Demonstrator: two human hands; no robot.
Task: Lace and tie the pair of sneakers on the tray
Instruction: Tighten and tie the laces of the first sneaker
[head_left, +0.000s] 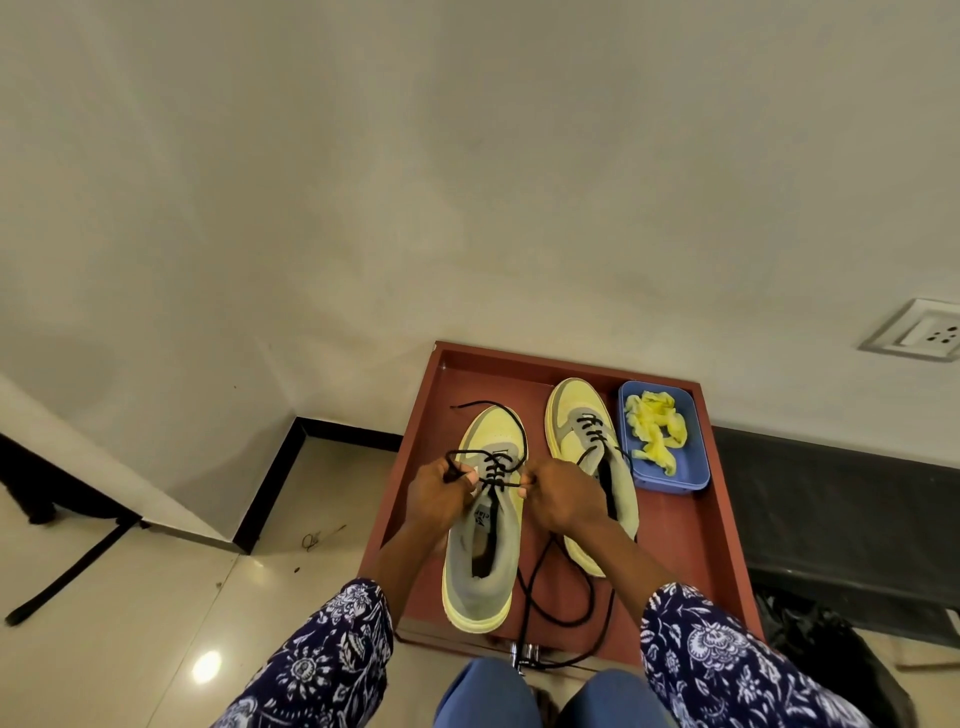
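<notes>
**Ana:** Head view, looking down: a red-brown tray (675, 519) sits on the floor against the wall, holding two yellow-and-grey sneakers side by side. What are the hands doing?

**Ben:** Both work on the left sneaker (485, 525). The left hand (441, 491) pinches a stretch of black lace (496, 470) at the shoe's left edge; the right hand (558, 499) pinches the lace at the right edge. Fingers on both are curled, not spread.

**Ana:** How should this step go?

**Ben:** I'd judge they are tightening the crossings. Pull both ends evenly outward so the rows sit flat, and keep the two tails equal for the bow.

**Ana:** And the other shoe?

**Ben:** The right sneaker (592, 462) is laced only partway; its lace trails loose across the tray toward the near edge. It looks untied.

**Ana:** Anything unclear?

**Ben:** The right wrist covers part of that shoe. I cannot tell which eyelets are threaded under the fingers. A blue tub (696, 467) holds crumpled yellow material (657, 426) I cannot identify. A small metal item at the tray's near edge is too small to tell.
</notes>
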